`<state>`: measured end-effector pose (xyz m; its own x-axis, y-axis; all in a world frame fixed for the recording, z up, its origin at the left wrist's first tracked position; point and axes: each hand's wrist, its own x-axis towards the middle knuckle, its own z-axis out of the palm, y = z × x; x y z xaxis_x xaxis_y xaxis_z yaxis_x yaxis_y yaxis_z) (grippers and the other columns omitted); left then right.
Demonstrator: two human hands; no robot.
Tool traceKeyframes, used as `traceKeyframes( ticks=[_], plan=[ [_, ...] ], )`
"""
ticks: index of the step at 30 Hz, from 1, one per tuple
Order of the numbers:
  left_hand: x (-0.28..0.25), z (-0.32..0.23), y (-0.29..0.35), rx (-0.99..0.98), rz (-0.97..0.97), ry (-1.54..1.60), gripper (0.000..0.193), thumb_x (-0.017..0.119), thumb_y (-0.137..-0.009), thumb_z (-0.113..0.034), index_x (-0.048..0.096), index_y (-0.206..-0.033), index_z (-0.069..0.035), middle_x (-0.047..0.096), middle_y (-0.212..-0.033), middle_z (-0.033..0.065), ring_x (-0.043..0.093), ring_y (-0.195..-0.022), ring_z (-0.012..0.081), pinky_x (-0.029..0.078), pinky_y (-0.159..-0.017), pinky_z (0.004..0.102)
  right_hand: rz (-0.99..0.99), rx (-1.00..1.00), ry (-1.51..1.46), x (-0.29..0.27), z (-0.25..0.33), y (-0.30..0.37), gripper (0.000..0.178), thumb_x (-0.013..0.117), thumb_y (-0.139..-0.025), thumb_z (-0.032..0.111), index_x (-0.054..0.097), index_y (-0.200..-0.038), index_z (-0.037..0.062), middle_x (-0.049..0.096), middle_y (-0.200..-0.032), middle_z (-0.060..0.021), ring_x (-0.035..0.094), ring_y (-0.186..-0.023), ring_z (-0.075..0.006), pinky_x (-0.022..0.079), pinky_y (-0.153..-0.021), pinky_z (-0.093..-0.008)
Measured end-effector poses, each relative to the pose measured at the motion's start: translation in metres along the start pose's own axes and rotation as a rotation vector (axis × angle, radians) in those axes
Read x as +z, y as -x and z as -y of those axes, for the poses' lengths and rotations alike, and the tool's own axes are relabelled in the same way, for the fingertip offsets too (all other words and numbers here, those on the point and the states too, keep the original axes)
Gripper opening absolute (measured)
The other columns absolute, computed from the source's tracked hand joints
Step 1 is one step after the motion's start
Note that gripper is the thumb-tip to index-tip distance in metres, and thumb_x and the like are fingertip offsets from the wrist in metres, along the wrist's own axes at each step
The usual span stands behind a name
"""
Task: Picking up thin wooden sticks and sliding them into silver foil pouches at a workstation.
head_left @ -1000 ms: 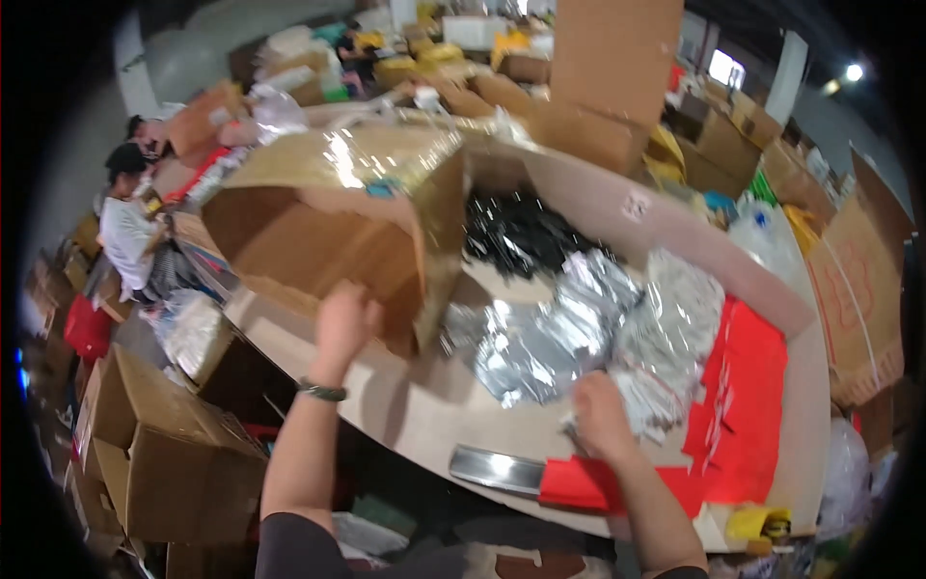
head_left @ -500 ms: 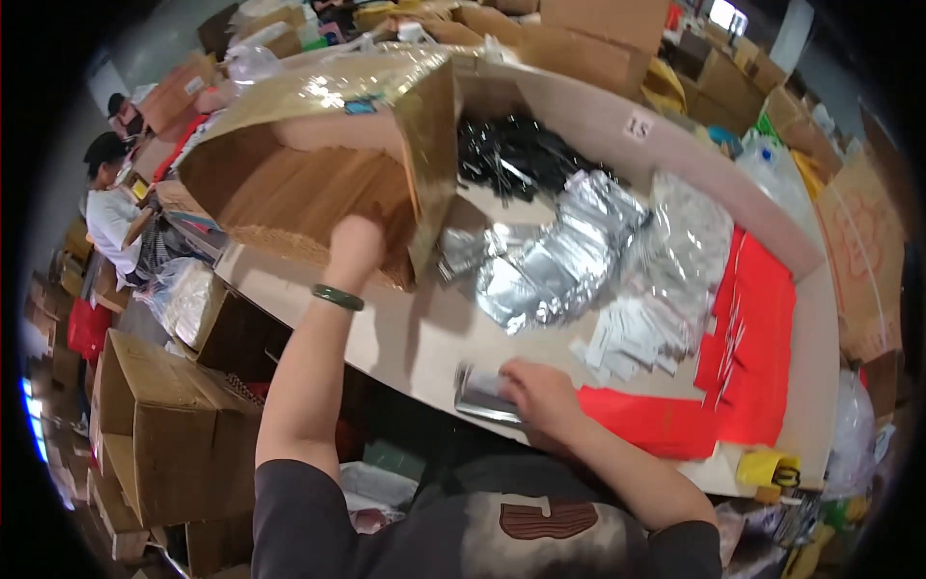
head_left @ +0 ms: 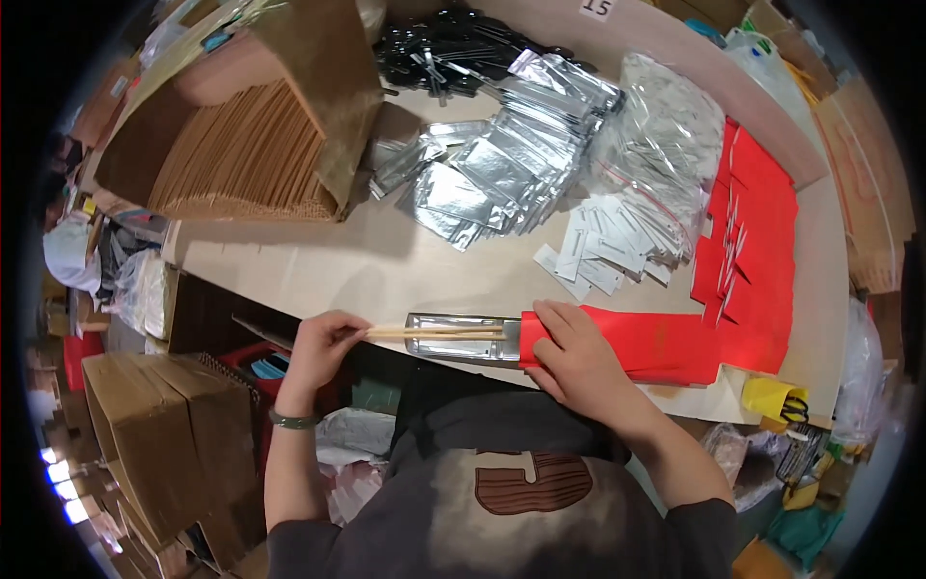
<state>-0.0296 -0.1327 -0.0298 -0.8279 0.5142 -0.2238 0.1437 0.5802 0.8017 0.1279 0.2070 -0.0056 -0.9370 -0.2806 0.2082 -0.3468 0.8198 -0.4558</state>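
Note:
My left hand (head_left: 330, 349) pinches a pair of wooden chopsticks (head_left: 386, 332) by one end, at the table's near edge. The chopsticks lie level across a silver foil packet (head_left: 439, 347), their far ends reaching toward the mouth of a red sleeve (head_left: 528, 349). The packet's right end meets the sleeve's mouth; how far it goes inside is hidden. With thumb and fingers, my right hand (head_left: 574, 357) grips the sleeve near its mouth. More red sleeves (head_left: 666, 343) extend rightward from under that hand.
An open carton (head_left: 352, 111) holds chopsticks (head_left: 241, 154) at left. Black plastic utensils (head_left: 453, 48), foil packets (head_left: 526, 154), a clear bag of white packets (head_left: 666, 125), loose white slips (head_left: 608, 241) and red sleeves (head_left: 762, 222) cover the table. Cardboard boxes (head_left: 154, 415) stand lower left.
My left hand has come out of the carton toward me, now with chopsticks in it. My right hand has shifted from the foil packet onto the red sleeve, and the view has tilted down.

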Motion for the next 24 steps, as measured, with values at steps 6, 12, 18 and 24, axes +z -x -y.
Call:
traceKeyframes(
  ticks=[6,12,18,24],
  plan=[
    [0.109,-0.071,-0.023,0.454,-0.195,-0.072,0.018,0.071,-0.080,-0.002,0.069,-0.097,-0.006,0.064,-0.098,0.0111,0.062,-0.093,0.0303,0.051,-0.082,0.0356,-0.011,0.021,0.067,0.012,0.011,-0.022,0.041,0.079,-0.071,0.021,0.057,-0.098,0.0005,0.052,-0.127,-0.0245,0.051,-0.116,-0.0414,0.043,-0.095,-0.0482],
    [0.126,-0.096,-0.014,0.264,-0.008,0.061,0.041,0.072,-0.082,-0.007,0.058,-0.120,-0.002,0.060,-0.117,0.0174,0.060,-0.107,0.0294,0.048,-0.092,0.0366,-0.044,0.123,0.052,0.021,0.007,-0.025,0.046,0.079,-0.065,0.020,0.057,-0.102,0.0033,0.054,-0.117,-0.0221,0.054,-0.106,-0.0387,0.043,-0.092,-0.0489],
    [0.080,-0.107,-0.032,0.586,-0.005,-0.699,0.048,0.077,-0.067,-0.016,0.057,-0.109,-0.005,0.059,-0.100,0.0160,0.060,-0.097,0.0348,0.048,-0.086,0.0413,-0.032,-0.002,0.012,-0.009,0.001,-0.019,0.031,0.076,-0.070,0.019,0.062,-0.097,0.0117,0.055,-0.098,-0.0156,0.056,-0.091,-0.0337,0.048,-0.077,-0.0434],
    [0.076,-0.112,-0.040,0.217,0.088,-0.344,0.032,0.075,-0.068,-0.014,0.057,-0.091,-0.003,0.062,-0.079,0.0126,0.063,-0.075,0.0311,0.051,-0.069,0.0407,-0.192,0.247,0.411,-0.125,-0.113,0.061,0.026,0.075,-0.078,0.022,0.067,-0.093,0.0028,0.061,-0.109,-0.0152,0.060,-0.102,-0.0303,0.049,-0.090,-0.0383]
  ],
)
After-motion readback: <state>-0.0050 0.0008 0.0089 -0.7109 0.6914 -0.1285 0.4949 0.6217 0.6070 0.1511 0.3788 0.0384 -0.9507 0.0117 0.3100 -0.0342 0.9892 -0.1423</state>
